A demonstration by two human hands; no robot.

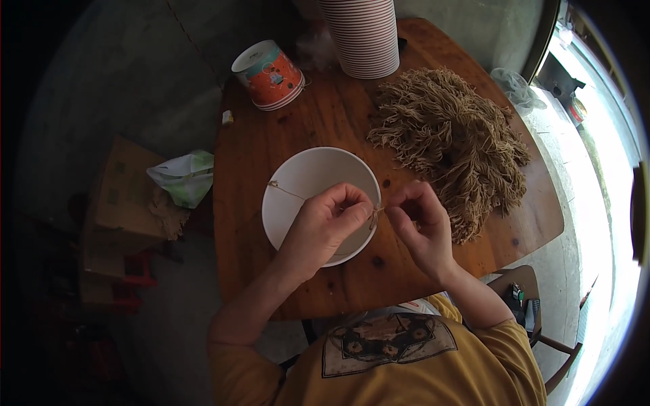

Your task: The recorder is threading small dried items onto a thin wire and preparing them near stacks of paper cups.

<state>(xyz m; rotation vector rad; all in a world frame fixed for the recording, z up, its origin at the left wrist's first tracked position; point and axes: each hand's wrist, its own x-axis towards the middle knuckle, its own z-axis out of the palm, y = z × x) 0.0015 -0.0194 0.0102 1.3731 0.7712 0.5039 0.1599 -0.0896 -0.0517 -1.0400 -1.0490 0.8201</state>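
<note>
A white round tub (284,210) stands on the wooden table in front of me, its open mouth facing up. A thin brown string (290,193) runs from a small knot at its left rim across the mouth toward my hands. Over the right part of the tub, my left hand (336,215) pinches the string between thumb and forefinger. Just beyond the right rim, my right hand (425,227) is closed in a pinch on the string's loose ends. A small tangle or knot shows between both sets of fingertips; its exact form is too small to tell.
A large heap of brown strings (460,142) covers the table's right side. At the back rise a tall stack of tubs (362,37) and an upturned orange patterned tub (271,78). Left of the table (250,284) are a cardboard box (132,189) and a plastic bag (186,177).
</note>
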